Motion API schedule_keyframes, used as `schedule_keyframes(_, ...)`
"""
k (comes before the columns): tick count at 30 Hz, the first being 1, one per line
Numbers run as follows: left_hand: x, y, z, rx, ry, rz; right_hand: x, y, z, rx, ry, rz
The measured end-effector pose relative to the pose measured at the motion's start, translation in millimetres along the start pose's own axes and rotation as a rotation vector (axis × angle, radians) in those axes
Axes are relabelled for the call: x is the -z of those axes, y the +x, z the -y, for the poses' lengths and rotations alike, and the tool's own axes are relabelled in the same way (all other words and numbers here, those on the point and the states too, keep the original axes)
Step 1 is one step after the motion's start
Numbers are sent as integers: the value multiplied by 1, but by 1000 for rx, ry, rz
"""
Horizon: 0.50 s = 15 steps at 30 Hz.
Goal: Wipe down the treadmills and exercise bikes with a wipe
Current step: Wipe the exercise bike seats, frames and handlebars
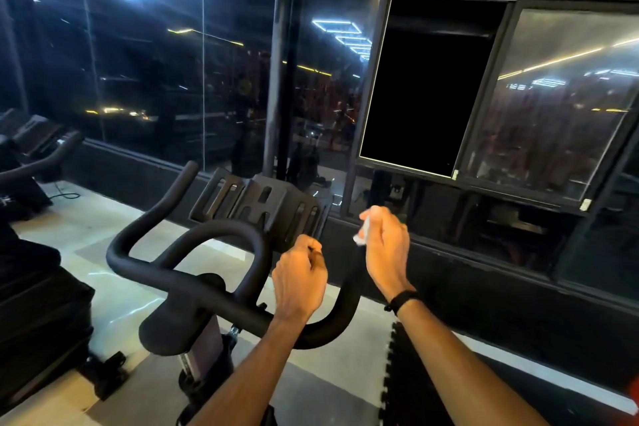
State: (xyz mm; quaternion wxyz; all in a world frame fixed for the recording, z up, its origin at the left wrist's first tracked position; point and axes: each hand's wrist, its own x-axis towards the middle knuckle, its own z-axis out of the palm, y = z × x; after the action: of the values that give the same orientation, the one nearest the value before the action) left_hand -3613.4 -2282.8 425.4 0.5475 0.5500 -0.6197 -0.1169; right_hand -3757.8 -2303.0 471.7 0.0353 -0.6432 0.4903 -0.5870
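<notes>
Wipe (363,233) thin, soft, light; right hand (383,245) fingers clamped on it. Left hand (300,282) curled shut over handlebar (193,278), apparently empty. Bunch wipe for firmer strokes.

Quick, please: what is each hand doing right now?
Left hand: closed in a fist; holding anything cannot be told.
Right hand: closed on a white wipe.
</notes>
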Motion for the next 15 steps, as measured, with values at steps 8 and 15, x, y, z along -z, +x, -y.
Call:
schedule_keyframes(8, 5, -5, -6, -60, -15, -66, -14, -41, -11, 140, -599, 578)
schedule_keyframes(15, 29, -17, -7, -177, -108, -96, -29, -97, 24, 22, -313, 351)
